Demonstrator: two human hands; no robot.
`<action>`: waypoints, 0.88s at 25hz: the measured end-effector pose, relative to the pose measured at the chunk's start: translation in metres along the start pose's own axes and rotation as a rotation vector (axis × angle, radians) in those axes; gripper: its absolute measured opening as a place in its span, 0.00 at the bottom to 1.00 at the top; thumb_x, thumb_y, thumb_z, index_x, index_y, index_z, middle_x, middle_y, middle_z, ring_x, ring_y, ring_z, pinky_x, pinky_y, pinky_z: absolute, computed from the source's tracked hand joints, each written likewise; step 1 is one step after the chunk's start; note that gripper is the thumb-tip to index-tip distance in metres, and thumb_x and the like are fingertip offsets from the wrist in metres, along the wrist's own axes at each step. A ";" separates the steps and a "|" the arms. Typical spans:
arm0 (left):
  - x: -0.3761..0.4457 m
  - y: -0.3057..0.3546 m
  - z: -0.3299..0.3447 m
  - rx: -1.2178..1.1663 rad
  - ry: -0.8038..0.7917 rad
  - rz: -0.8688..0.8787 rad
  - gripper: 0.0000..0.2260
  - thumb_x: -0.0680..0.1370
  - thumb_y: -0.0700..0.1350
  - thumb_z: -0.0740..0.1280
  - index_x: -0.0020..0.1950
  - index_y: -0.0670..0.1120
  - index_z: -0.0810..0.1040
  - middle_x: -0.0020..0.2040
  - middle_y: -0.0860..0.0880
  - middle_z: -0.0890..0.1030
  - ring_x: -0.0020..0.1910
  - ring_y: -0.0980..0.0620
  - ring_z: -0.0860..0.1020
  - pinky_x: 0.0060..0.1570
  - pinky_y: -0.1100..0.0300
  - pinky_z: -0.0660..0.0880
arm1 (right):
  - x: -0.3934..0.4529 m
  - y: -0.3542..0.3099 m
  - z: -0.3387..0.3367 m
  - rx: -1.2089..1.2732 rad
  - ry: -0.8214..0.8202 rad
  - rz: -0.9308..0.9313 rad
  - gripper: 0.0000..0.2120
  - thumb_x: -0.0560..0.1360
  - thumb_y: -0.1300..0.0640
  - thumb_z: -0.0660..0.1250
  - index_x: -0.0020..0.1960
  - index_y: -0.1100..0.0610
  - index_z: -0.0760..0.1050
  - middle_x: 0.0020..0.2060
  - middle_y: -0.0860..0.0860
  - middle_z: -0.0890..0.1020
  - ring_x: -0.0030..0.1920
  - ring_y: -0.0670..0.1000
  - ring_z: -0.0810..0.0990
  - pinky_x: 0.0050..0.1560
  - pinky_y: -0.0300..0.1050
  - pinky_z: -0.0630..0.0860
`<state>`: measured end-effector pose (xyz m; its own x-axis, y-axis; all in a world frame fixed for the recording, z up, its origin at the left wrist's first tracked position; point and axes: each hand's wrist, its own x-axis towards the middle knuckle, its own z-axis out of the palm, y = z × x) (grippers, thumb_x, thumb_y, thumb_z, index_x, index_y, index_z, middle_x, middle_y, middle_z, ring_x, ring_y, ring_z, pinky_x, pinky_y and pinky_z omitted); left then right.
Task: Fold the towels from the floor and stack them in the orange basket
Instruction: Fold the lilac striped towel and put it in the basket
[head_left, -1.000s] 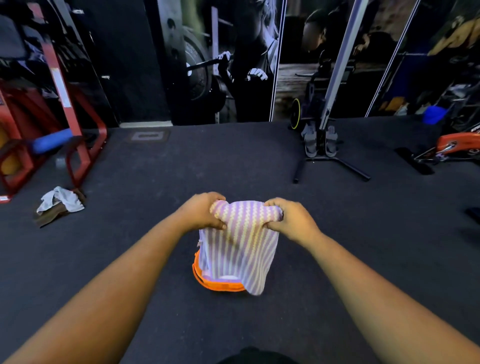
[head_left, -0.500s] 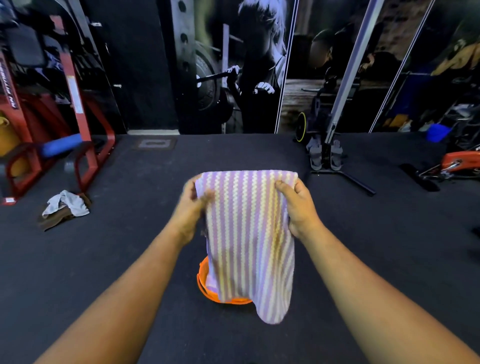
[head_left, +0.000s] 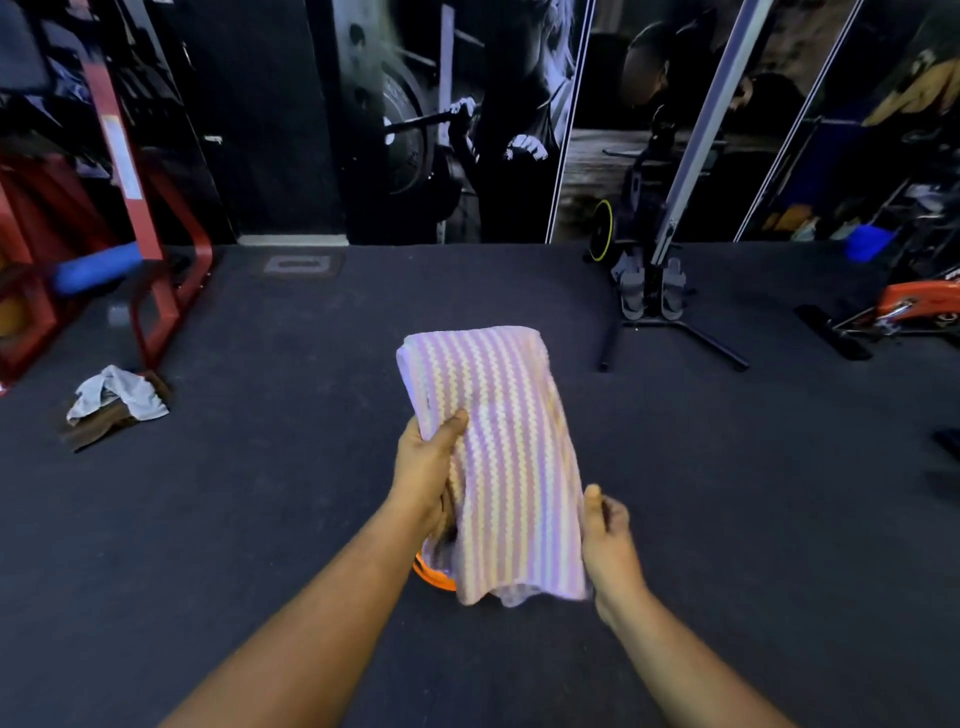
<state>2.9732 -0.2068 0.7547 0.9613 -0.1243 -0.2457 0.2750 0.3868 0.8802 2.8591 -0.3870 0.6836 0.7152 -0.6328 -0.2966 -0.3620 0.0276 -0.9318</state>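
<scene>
A dark rubber gym floor (head_left: 260, 519) spreads out below a wall of workout murals. Far left of the left hand stands a red steel rack (head_left: 130, 218); well off beyond the right hand stands a grey upright machine (head_left: 652, 280). Between the hands hangs the striped towel (head_left: 498, 457), folded into a long panel. The left hand (head_left: 426, 467) grips its left edge, thumb on top. The right hand (head_left: 605, 535) pinches the lower right edge, fingers curled. Just under the left wrist, a sliver of the orange basket (head_left: 434, 577) shows. Crumpled towels (head_left: 117, 400) lie far left.
</scene>
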 end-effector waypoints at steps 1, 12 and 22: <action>0.008 -0.003 -0.002 -0.048 0.054 -0.001 0.13 0.80 0.43 0.71 0.64 0.45 0.78 0.56 0.45 0.86 0.51 0.47 0.86 0.48 0.51 0.84 | -0.002 0.013 0.012 -0.009 -0.001 0.029 0.38 0.67 0.19 0.60 0.57 0.51 0.71 0.59 0.57 0.80 0.56 0.53 0.79 0.58 0.48 0.73; 0.107 -0.079 -0.024 -0.063 -0.026 -0.228 0.31 0.69 0.41 0.78 0.71 0.38 0.75 0.65 0.38 0.81 0.64 0.38 0.79 0.63 0.42 0.76 | 0.147 -0.027 0.081 0.654 -0.266 0.550 0.36 0.72 0.36 0.74 0.69 0.60 0.77 0.54 0.63 0.85 0.52 0.64 0.86 0.51 0.66 0.82; 0.299 -0.130 -0.108 0.120 0.245 -0.717 0.31 0.79 0.67 0.59 0.61 0.42 0.84 0.52 0.43 0.87 0.48 0.47 0.87 0.47 0.52 0.82 | 0.315 0.058 0.124 0.472 -0.290 0.612 0.32 0.66 0.56 0.81 0.67 0.57 0.76 0.60 0.60 0.84 0.58 0.62 0.84 0.50 0.58 0.84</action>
<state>3.2261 -0.1956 0.5226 0.5277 -0.0962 -0.8439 0.8427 0.1844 0.5059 3.1376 -0.4883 0.5097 0.6222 -0.1769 -0.7626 -0.4947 0.6661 -0.5582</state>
